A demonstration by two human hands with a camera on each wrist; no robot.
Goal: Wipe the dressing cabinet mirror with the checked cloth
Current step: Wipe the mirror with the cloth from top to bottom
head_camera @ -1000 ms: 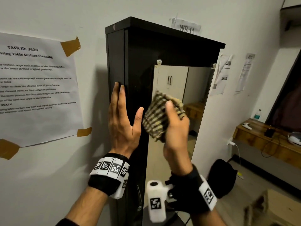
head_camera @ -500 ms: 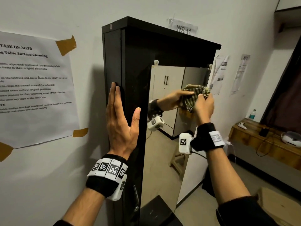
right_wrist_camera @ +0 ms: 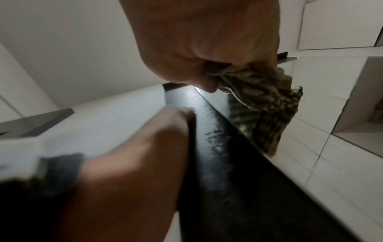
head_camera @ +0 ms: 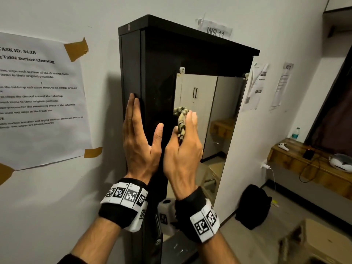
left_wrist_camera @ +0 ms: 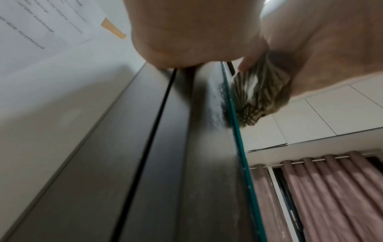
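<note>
I have the checked cloth [head_camera: 181, 121] bunched in my right hand [head_camera: 182, 159], fingers curled round it, pressed against the left edge of the dressing cabinet mirror [head_camera: 215, 115] about a third of the way down the glass. My left hand [head_camera: 140, 141] lies flat on the dark side panel of the cabinet [head_camera: 152, 77], fingers straight and together, thumb spread toward the front face, holding nothing — I judge it is steadying the unit.

The cloth looks soft and light, a loose woven rag that crumples into a wad; I would keep it gathered in the palm so a broad pad meets the glass and no loose corner drags. The left wrist view shows the cloth [left_wrist_camera: 254, 98] right at the greenish cut edge of the glass [left_wrist_camera: 238, 131] — an edge I would not run bare fingers along. The mirror is rigid, smooth and fragile, held by small clips at its top corners, so I would press evenly and not hard.

Readable writing: the taped sheet [head_camera: 38, 100] on the wall left of the cabinet says "TASK ID: 3638" and "Table Surface Cleaning", with lines about wiping sections of the dressing table. A label [head_camera: 215, 31] above the cabinet reads "WS 11". The papers [head_camera: 257, 86] to the right are too small to read.
</note>
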